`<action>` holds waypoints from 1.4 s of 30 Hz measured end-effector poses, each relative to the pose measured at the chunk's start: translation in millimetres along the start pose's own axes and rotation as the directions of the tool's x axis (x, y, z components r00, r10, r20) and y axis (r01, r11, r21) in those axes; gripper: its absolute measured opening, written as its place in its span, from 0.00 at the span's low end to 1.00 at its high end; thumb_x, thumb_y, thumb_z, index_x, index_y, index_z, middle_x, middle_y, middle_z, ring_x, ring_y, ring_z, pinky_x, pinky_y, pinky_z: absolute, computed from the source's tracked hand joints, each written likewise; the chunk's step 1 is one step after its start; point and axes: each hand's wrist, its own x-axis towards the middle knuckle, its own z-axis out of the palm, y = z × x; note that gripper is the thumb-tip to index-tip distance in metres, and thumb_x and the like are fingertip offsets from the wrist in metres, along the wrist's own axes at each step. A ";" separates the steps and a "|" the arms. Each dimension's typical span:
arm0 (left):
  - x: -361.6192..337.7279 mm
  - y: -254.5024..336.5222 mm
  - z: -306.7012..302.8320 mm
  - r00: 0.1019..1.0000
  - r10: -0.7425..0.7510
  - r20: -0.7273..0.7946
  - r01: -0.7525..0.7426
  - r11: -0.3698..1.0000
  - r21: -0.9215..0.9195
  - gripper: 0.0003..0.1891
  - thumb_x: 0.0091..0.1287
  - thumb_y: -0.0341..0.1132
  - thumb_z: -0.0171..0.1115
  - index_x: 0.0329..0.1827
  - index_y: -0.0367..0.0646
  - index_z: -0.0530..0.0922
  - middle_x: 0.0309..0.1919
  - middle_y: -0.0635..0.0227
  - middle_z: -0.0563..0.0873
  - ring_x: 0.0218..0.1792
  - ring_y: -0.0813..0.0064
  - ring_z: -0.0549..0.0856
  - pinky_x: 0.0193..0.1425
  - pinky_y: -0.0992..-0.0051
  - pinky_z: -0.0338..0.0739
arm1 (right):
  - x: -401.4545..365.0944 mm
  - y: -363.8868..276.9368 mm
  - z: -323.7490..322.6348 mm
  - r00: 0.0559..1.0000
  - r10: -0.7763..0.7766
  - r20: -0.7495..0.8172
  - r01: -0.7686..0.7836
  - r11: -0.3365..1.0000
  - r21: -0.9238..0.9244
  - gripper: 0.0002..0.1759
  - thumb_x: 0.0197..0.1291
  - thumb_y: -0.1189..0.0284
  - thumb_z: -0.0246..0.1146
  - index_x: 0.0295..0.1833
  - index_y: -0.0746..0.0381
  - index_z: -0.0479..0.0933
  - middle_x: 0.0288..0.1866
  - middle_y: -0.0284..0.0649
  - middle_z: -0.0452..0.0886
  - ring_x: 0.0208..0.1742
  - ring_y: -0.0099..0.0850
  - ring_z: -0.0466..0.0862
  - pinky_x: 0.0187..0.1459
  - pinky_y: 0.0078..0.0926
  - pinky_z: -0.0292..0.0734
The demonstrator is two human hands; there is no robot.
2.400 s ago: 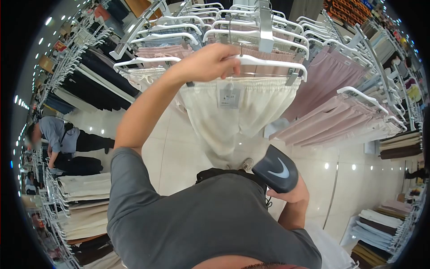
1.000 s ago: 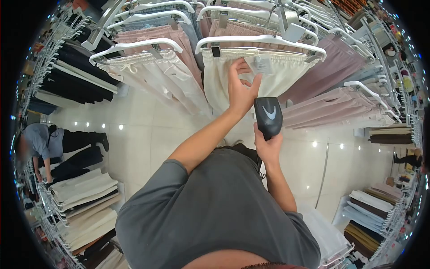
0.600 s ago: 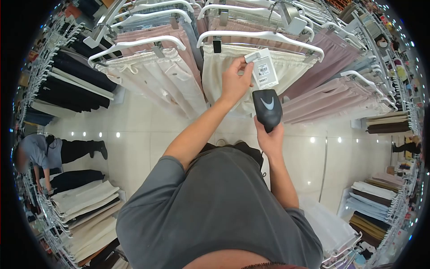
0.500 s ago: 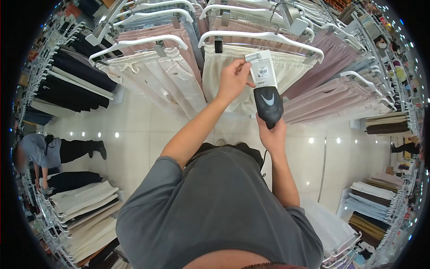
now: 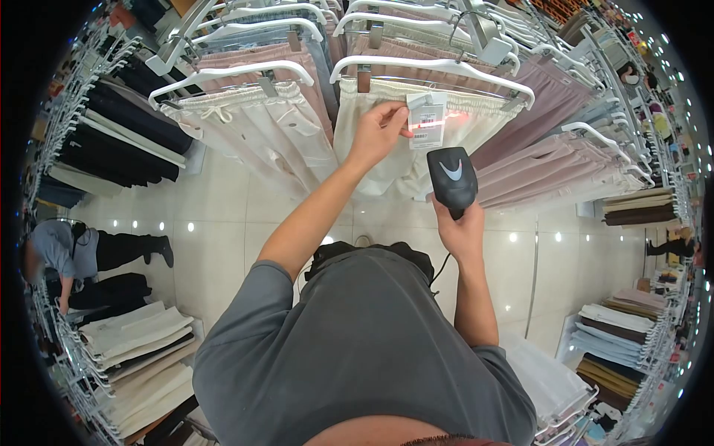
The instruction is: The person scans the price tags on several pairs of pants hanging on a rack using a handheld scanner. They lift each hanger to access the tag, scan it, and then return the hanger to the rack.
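My left hand [image 5: 382, 131] pinches the left edge of a white price tag [image 5: 427, 135] that hangs at the waist of cream trousers [image 5: 364, 111]. My right hand [image 5: 460, 229] is wrapped round the handle of a black barcode scanner [image 5: 451, 178], whose head points at the tag from just below. A red light line from the scanner crosses the tag and spills onto the cloth to its right. The trousers hang by clips from a white hanger [image 5: 431, 65]. A cable runs down from my right hand.
Pale pink trousers [image 5: 260, 123] hang close on the left, mauve trousers [image 5: 535, 104] on the right. Racks of folded trousers line both sides. A person [image 5: 71, 253] in a grey-blue top stands at the left rack. Tiled floor [image 5: 216, 245] lies below.
The scanner has moved slightly down and right, away from the tag. A red light line now shows across the tag. My left hand has shifted slightly left and down with the tag.
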 end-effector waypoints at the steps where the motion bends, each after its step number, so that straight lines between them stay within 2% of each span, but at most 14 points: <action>1: 0.3 -0.9 -1.5 1.000 0.007 0.001 -0.007 1.000 0.001 0.17 0.80 0.36 0.59 0.60 0.28 0.80 0.49 0.58 0.88 0.40 0.71 0.91 0.44 0.75 0.86 | -0.4 -0.8 0.1 1.000 -0.001 0.002 0.001 1.000 0.002 0.09 0.66 0.79 0.69 0.51 0.67 0.84 0.40 0.32 0.88 0.41 0.18 0.82 0.46 0.20 0.77; 14: -6.9 18.1 -7.6 0.999 0.039 -0.034 -0.033 0.983 0.182 0.13 0.78 0.36 0.61 0.56 0.35 0.84 0.47 0.66 0.90 0.46 0.77 0.88 0.35 0.77 0.80 | -2.0 -2.4 -4.2 0.999 -0.039 -0.022 0.041 0.996 0.078 0.09 0.65 0.76 0.71 0.49 0.67 0.85 0.35 0.29 0.85 0.36 0.16 0.78 0.41 0.18 0.74; 16: -14.5 33.8 -6.5 0.984 0.169 -0.054 -0.106 0.801 0.589 0.10 0.74 0.33 0.64 0.52 0.38 0.86 0.43 0.66 0.91 0.43 0.76 0.88 0.36 0.75 0.79 | -2.1 -0.1 -6.7 0.999 -0.036 -0.016 0.037 0.996 0.080 0.09 0.65 0.76 0.71 0.49 0.67 0.85 0.35 0.29 0.85 0.37 0.17 0.78 0.42 0.19 0.74; 17: -18.9 45.6 -5.5 0.984 0.173 -0.048 -0.112 0.800 0.589 0.10 0.74 0.33 0.64 0.52 0.38 0.86 0.43 0.66 0.91 0.43 0.76 0.88 0.36 0.75 0.79 | -2.6 1.3 -6.8 1.000 -0.014 -0.023 0.016 0.996 0.085 0.09 0.65 0.76 0.71 0.49 0.67 0.85 0.35 0.30 0.86 0.38 0.17 0.78 0.43 0.19 0.75; 19: -25.3 81.3 -2.0 0.870 0.480 0.111 -0.406 0.570 0.715 0.09 0.69 0.32 0.68 0.49 0.41 0.86 0.39 0.65 0.90 0.40 0.70 0.88 0.38 0.72 0.78 | -5.8 4.6 -6.9 1.000 0.008 -0.029 -0.005 0.996 0.091 0.09 0.65 0.76 0.71 0.49 0.67 0.84 0.36 0.30 0.86 0.38 0.16 0.79 0.44 0.19 0.75; 20: -18.5 99.2 -1.6 0.870 0.481 0.109 -0.404 0.569 0.716 0.09 0.69 0.32 0.68 0.49 0.41 0.86 0.39 0.65 0.90 0.40 0.70 0.88 0.38 0.72 0.78 | -8.2 6.2 -6.7 0.999 0.028 -0.030 -0.025 0.993 0.120 0.08 0.65 0.76 0.71 0.48 0.67 0.85 0.36 0.30 0.86 0.39 0.17 0.79 0.44 0.20 0.75; 22: 6.6 132.4 -3.9 0.547 0.774 0.319 -0.681 0.190 0.708 0.10 0.65 0.31 0.69 0.49 0.44 0.87 0.37 0.64 0.89 0.38 0.63 0.86 0.42 0.67 0.79 | -11.9 9.2 -5.5 0.999 0.041 -0.021 -0.037 0.988 0.151 0.08 0.65 0.76 0.71 0.47 0.67 0.85 0.36 0.30 0.86 0.39 0.17 0.79 0.44 0.20 0.75; 23: 20.8 143.8 -3.7 0.543 0.777 0.319 -0.680 0.184 0.710 0.10 0.65 0.31 0.69 0.49 0.44 0.87 0.37 0.64 0.89 0.38 0.63 0.86 0.42 0.67 0.79 | -13.7 10.3 -4.9 0.999 0.039 -0.003 -0.038 0.990 0.134 0.08 0.65 0.75 0.71 0.47 0.67 0.85 0.36 0.30 0.86 0.39 0.17 0.79 0.45 0.21 0.75; 26: 58.7 157.7 -2.2 0.523 0.691 0.500 -0.755 0.103 0.648 0.11 0.65 0.33 0.68 0.50 0.44 0.86 0.37 0.63 0.88 0.39 0.58 0.86 0.44 0.64 0.80 | -18.0 11.2 0.1 1.000 0.015 -0.004 -0.015 0.994 0.111 0.08 0.65 0.74 0.71 0.46 0.66 0.85 0.35 0.29 0.86 0.38 0.17 0.79 0.43 0.22 0.76; 29: 77.0 168.0 3.4 0.848 0.106 0.519 -0.516 0.390 0.763 0.19 0.65 0.41 0.69 0.56 0.42 0.85 0.38 0.61 0.87 0.38 0.58 0.85 0.45 0.63 0.80 | -21.8 7.7 3.6 0.994 0.092 0.059 -0.099 0.987 0.129 0.08 0.64 0.74 0.73 0.46 0.65 0.85 0.32 0.28 0.83 0.35 0.17 0.77 0.39 0.22 0.74; 33: 91.7 170.9 14.3 0.823 -0.126 0.553 -0.481 0.363 0.798 0.21 0.63 0.47 0.70 0.52 0.41 0.87 0.29 0.61 0.82 0.32 0.62 0.82 0.38 0.64 0.76 | -21.9 7.8 5.4 0.988 0.084 0.129 -0.101 0.985 0.139 0.09 0.62 0.76 0.72 0.47 0.66 0.84 0.33 0.30 0.84 0.36 0.19 0.78 0.41 0.23 0.76; 36: 84.3 190.3 23.7 0.848 -0.221 0.482 -0.382 0.376 0.844 0.21 0.65 0.48 0.68 0.50 0.38 0.87 0.25 0.60 0.80 0.29 0.62 0.81 0.36 0.63 0.74 | -19.7 7.4 5.3 0.984 0.080 0.159 -0.104 0.984 0.144 0.10 0.62 0.76 0.72 0.48 0.66 0.83 0.34 0.33 0.86 0.37 0.20 0.80 0.43 0.24 0.77; 40: 67.8 214.0 18.7 0.841 -0.174 0.513 -0.447 0.312 0.838 0.21 0.66 0.48 0.68 0.47 0.35 0.86 0.22 0.61 0.79 0.26 0.65 0.79 0.35 0.64 0.75 | -14.6 6.2 2.7 0.981 0.073 0.177 -0.101 0.983 0.153 0.11 0.61 0.76 0.72 0.49 0.66 0.83 0.35 0.35 0.86 0.38 0.21 0.81 0.45 0.25 0.78; 42: 48.9 220.6 14.4 0.852 -0.266 0.452 -0.231 0.583 0.779 0.20 0.66 0.46 0.69 0.44 0.33 0.85 0.22 0.63 0.80 0.26 0.70 0.80 0.33 0.66 0.76 | -12.2 10.4 -1.7 0.967 0.098 0.237 -0.128 0.985 0.116 0.12 0.61 0.76 0.72 0.49 0.67 0.82 0.35 0.35 0.86 0.38 0.22 0.81 0.45 0.26 0.79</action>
